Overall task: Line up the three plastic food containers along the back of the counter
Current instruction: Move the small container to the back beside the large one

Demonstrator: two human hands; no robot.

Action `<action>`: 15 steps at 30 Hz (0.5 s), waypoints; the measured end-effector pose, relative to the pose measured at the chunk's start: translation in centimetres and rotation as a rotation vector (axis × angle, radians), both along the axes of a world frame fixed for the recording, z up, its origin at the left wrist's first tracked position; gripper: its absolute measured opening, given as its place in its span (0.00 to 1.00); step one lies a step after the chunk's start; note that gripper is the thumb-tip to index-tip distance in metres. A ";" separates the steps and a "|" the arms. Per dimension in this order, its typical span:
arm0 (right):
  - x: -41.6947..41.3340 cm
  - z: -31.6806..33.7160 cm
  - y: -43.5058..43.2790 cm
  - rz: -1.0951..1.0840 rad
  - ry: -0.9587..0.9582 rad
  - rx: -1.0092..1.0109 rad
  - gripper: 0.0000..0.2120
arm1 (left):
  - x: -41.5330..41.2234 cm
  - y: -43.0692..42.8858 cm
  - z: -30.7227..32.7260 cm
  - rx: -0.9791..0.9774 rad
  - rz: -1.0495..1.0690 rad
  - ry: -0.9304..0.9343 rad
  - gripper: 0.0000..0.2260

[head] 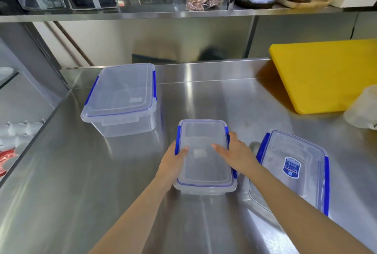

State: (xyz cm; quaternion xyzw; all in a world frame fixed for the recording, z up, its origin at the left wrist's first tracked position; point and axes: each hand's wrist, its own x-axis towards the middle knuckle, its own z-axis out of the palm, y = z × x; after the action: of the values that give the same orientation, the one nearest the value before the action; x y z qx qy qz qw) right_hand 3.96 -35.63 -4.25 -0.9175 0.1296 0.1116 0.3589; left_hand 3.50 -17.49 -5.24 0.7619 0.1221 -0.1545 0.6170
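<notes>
Three clear plastic containers with blue clips are on the steel counter. The large one stands at the back left against the raised rear edge. The small one is in the middle, gripped from both sides: my left hand on its left clip with the thumb on the lid, my right hand on its right clip. I cannot tell whether it touches the counter. The third container, with a blue label on its lid, lies to the right near my right forearm.
A yellow cutting board leans at the back right of the counter. A whitish plastic object sits at the right edge. A steel shelf with bags and boxes runs overhead. The counter's left edge drops to a lower surface.
</notes>
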 end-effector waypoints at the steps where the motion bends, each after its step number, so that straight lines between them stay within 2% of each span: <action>1: -0.1 -0.2 0.0 -0.008 -0.010 0.000 0.28 | 0.1 0.1 0.0 0.007 0.006 0.008 0.12; 4: -0.2 -0.6 0.1 -0.038 -0.024 0.030 0.29 | -0.2 0.1 -0.2 0.032 0.043 0.014 0.12; 9: -0.1 -1.4 0.5 -0.058 -0.048 0.154 0.36 | -0.7 -0.4 -0.7 0.092 0.066 -0.076 0.17; 15: 2.6 -0.9 0.1 -0.061 -0.134 0.176 0.39 | 1.7 -1.3 -0.4 0.066 0.145 -0.135 0.17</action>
State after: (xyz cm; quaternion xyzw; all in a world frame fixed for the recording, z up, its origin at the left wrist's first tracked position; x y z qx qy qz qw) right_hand 6.52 -35.53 -5.17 -0.8835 0.1229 0.0499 0.4492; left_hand 5.24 -18.78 -5.60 0.7798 0.1399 -0.0535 0.6079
